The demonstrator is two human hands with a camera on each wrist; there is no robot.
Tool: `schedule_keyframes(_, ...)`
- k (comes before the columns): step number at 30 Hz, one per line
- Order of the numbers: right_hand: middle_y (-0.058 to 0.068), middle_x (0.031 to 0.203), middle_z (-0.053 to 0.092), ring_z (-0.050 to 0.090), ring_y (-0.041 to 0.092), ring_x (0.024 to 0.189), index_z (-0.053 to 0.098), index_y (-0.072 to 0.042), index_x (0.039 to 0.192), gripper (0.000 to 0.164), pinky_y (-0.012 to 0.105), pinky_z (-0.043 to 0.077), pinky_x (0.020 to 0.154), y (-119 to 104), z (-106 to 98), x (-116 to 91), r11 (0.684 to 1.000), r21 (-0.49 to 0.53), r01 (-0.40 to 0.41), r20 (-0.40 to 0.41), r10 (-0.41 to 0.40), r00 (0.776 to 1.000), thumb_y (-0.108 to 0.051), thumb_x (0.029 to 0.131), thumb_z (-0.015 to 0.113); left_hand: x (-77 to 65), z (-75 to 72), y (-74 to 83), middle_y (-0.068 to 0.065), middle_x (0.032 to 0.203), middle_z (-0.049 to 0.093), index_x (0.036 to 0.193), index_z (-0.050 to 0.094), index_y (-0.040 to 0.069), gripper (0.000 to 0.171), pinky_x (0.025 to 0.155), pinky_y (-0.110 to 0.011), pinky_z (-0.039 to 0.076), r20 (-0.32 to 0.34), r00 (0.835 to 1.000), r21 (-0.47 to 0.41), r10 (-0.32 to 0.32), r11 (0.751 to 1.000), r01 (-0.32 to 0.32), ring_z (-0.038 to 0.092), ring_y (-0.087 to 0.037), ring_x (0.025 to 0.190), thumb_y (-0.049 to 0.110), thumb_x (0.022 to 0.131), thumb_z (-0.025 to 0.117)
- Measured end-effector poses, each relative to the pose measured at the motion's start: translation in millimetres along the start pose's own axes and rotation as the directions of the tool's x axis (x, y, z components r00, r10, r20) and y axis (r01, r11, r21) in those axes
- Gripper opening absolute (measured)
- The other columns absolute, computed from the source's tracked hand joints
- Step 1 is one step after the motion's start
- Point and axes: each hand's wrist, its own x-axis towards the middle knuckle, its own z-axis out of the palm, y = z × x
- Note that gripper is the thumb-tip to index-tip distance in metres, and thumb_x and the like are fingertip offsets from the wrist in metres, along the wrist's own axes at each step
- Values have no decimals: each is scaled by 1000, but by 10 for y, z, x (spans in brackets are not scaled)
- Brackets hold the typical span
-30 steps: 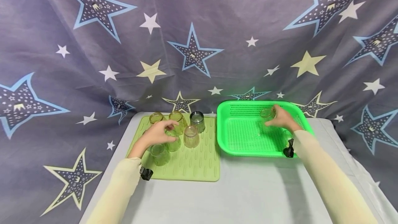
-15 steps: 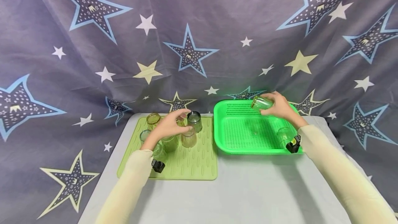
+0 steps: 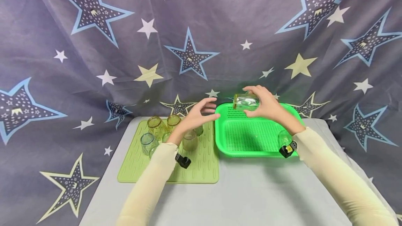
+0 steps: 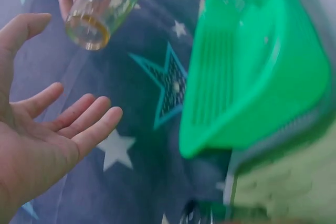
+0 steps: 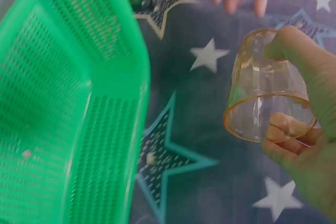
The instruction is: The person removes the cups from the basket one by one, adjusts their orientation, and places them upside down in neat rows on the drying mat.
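My right hand holds a faintly yellow clear glass tumbler tipped on its side, above the back of the green basket. In the right wrist view, thumb and fingers grip the tumbler from either side. My left hand is raised between the mat and basket, fingers spread towards the tumbler but apart from it. The left wrist view shows the left palm holding nothing. Another glass sits at the basket's right end, partly hidden by the right wrist.
On a green drying mat stand several glasses, among them an amber glass, a bluish glass and a pinkish glass. The left forearm hides some of them. A star-patterned curtain hangs behind the white table.
The right hand has lifted the tumbler out of the basket, tipped it sideways and carried it left. The left hand has moved right from over the mat's glasses towards it.
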Motion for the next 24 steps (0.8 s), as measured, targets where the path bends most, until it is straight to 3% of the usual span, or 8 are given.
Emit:
schedule_keyframes(5,17,119,62,54,34,111,54,-7,142,79,48,45,85,-222,30,52,998,-16,60,23,-60,998,-17,72,89,121,134,105,-15,152,47,154,42,24,65,109,-49,50,23,999,-217,-32,976,36,51,-35,138,17,96,71)
schedule_keyframes(9,16,121,61,52,32,113,52,-8,144,81,46,45,85,-370,66,59,996,-2,85,51,-85,995,-18,72,88,185,209,150,-16,153,44,154,42,22,64,110,-53,48,32,999,-324,-36,945,44,49,-34,139,13,96,69)
schedule_keyframes(14,14,121,61,51,31,113,51,-10,146,81,46,47,87,-484,110,64,993,13,115,61,-116,991,-17,73,87,208,277,172,-15,148,47,152,44,17,59,105,-55,52,36,999,-372,-13,928,26,59,-28,124,9,98,66)
schedule_keyframes(18,13,120,61,50,31,113,51,-11,145,80,45,46,86,-530,119,79,990,14,139,47,-140,989,-15,73,86,206,309,179,-14,144,52,146,51,15,54,98,-51,57,-5,1000,-395,-4,919,2,64,-21,108,6,96,67)
schedule_keyframes(24,13,129,57,51,31,117,51,-11,146,81,50,49,93,-548,107,108,988,11,157,63,-158,986,-18,75,88,179,288,196,-8,139,56,141,56,13,51,98,-53,56,-73,997,-388,1,921,-29,64,-18,105,5,93,71)
